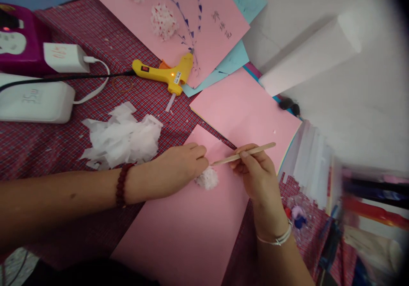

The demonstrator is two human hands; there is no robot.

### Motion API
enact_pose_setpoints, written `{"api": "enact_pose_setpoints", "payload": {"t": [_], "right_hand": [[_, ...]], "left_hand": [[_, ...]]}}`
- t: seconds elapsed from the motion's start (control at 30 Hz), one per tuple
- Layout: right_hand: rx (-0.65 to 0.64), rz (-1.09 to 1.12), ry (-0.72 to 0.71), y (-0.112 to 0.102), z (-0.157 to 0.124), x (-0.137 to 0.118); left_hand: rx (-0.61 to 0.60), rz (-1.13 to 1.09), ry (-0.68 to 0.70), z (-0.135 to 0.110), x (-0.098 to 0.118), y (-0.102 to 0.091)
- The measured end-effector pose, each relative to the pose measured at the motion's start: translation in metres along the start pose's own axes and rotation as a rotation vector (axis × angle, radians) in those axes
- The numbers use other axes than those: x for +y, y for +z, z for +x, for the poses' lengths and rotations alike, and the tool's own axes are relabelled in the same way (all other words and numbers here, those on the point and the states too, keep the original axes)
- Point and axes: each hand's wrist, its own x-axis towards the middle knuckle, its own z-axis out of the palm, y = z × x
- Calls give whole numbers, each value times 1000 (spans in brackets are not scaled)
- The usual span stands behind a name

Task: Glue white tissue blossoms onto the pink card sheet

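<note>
Head view: The right hand [258,173] is closed in a pinch on a wooden stick [266,146], thumb on top; the stick's tip points left, at the upper edge of the white paper tuft [208,179]. The tuft lies on the pink sheet [188,230]. The left hand [175,167] has curled fingers beside the tuft; whether it grips anything cannot be told. White paper strips [124,139] and a yellow glue gun [161,74] lie on the cloth-covered tabletop [92,35], beyond the left forearm.
</note>
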Motion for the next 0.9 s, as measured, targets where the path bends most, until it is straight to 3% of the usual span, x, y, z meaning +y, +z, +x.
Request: {"api": "enact_pose_setpoints", "payload": {"t": [0.3,0.6,0.9], "right_hand": [[-142,-100,51,3,12,-9],[-315,-297,72,20,31,-34],[-275,-184,68,22,31,-20]], "left_hand": [[-2,-218,-140,7,-2,-15],[-13,-266,-135,10,-5,-17],[18,-310,-122,12,-8,-16]]}}
